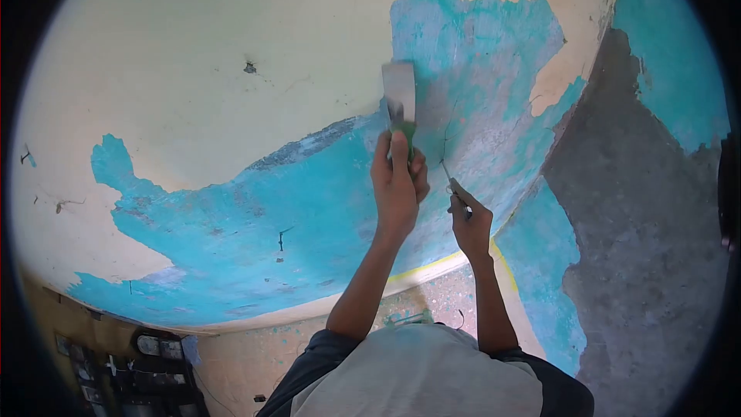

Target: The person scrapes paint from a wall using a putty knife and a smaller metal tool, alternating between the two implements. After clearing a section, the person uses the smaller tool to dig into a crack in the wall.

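Observation:
My left hand [397, 189] is wrapped round the green handle of a scraper [399, 86]. The scraper's broad metal blade points up and lies over the edge between cream paint [309, 38] and a bared turquoise patch [478, 42] of wall. Lower and to the right, my right hand [471, 220] is closed on a thin metal tool [446, 171], its narrow tip close to the turquoise surface. What kind of tool it is does not show clearly. A thin dark crack or wire [445, 135] runs up the wall above that tip.
Right of the wall corner stands a wall with grey plaster [633, 208] and turquoise paint. Small flakes litter the floor [270, 351]. Dark furniture or equipment [135, 371] stands at the lower left. Bits of metal [281, 241] stick out of the wall.

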`<state>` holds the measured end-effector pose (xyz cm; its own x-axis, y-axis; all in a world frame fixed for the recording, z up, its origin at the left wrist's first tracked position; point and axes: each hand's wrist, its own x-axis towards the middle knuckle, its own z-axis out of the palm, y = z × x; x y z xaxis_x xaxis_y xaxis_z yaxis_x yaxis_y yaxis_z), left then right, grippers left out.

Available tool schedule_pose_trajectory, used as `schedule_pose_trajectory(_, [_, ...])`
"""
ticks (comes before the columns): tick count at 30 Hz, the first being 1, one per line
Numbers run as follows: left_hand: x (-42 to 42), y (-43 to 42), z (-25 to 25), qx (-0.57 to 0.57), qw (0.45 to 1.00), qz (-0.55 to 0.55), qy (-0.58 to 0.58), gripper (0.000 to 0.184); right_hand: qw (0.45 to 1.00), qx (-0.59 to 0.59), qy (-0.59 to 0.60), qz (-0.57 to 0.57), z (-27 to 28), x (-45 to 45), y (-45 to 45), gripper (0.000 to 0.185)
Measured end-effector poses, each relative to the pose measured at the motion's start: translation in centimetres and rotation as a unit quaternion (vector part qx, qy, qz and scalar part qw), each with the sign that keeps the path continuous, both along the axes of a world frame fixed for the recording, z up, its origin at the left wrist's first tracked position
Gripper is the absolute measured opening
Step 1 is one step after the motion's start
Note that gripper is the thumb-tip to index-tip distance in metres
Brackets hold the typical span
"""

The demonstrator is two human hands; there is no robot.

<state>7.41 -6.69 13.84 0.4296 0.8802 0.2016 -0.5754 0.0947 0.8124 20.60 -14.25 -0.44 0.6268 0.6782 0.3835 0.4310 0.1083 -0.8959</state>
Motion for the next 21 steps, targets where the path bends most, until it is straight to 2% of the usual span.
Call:
schedule_pose_trajectory(5, [0.0,-1.5,-4.6,-0.026,0.999,0.001,0.039,0.032,1.0,0.023,0.018,0.0,-0.7,0.0,0.2,0.04])
schedule_pose_trajectory(9, [0.6,0.6,-0.9,0.054,0.998,0.032,0.007,0.029,1.0,0.0,0.003,0.003,-0.5,0.0,0.2,0.041])
schedule_pose_trajectory(12, [0.6,0.6,1.9,0.038,0.999,0.018,-0.018,0.029,0.999,0.003,0.032,0.011,-0.4,-0.1,0.0,0.041])
schedule_pose_trajectory(15, [0.7,-0.4,-2.4,0.011,0.999,0.034,0.018,0.029,1.0,0.013,0.005,0.007,-0.9,0.2,0.1,0.041])
schedule_pose_trajectory(17, [0.6,-1.2,-3.2,0.02,0.999,0.034,0.024,0.029,1.0,0.025,0.004,0.005,-1.0,0.3,0.3,0.041])
schedule_pose_trajectory(21, [1.4,-2.0,-0.7,-0.007,1.0,0.02,0.018,0.028,1.0,0.008,0.003,0.005,-0.8,0.3,0.1,0.04])
